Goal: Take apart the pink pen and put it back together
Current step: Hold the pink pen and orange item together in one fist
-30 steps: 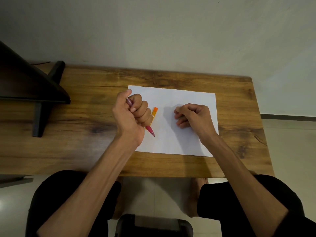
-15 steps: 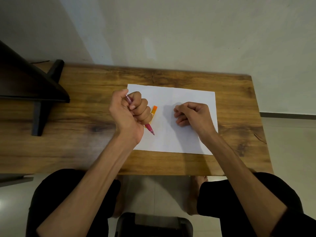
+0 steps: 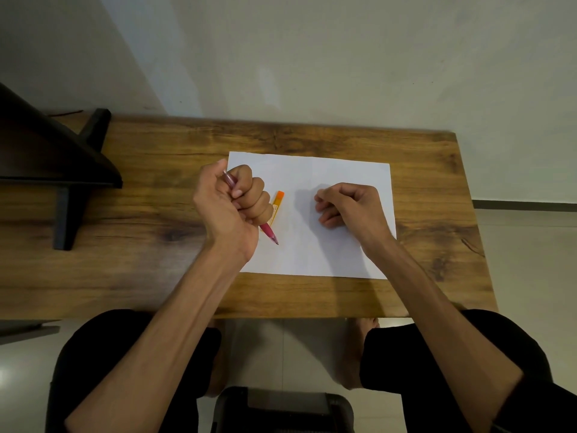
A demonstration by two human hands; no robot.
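My left hand (image 3: pixel 232 204) is clenched in a fist around the pink pen (image 3: pixel 269 233). The pen's tip pokes out below the fist toward the white paper (image 3: pixel 315 254), and its clicker end shows above the thumb. My right hand (image 3: pixel 349 206) rests on the paper to the right, fingers curled in, with nothing visible in it. An orange pen (image 3: pixel 277 205) lies on the paper just right of my left fist, partly hidden by the knuckles.
The paper lies on a wooden table (image 3: pixel 156 270) against a pale wall. A dark shelf-like stand (image 3: pixel 62 170) occupies the table's left end. My knees and a dark chair seat (image 3: pixel 281 410) are below the table's front edge.
Both hands and the pen stay almost as they were; my left fist has shifted very slightly, and the light patch on the wall has changed.
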